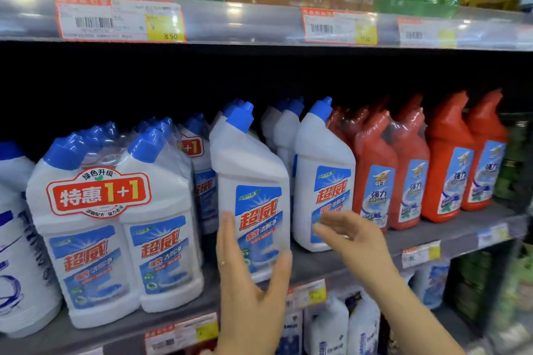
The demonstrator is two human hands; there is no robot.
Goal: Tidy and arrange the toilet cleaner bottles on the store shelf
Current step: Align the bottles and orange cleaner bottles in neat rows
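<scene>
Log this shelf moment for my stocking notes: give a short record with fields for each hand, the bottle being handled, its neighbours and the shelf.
left hand: thumb and fingers around the lower part of the white bottle
right hand: open, fingers spread, in front of the next white bottle's label; contact unclear
white bottle: blue cap, upright, label facing out, at the shelf's front edge
next white bottle: upright, set further back
twin pack: two wrapped white bottles, left of the held one
red bottles: row on the right
shelf: grey, price tags on its edge
</scene>
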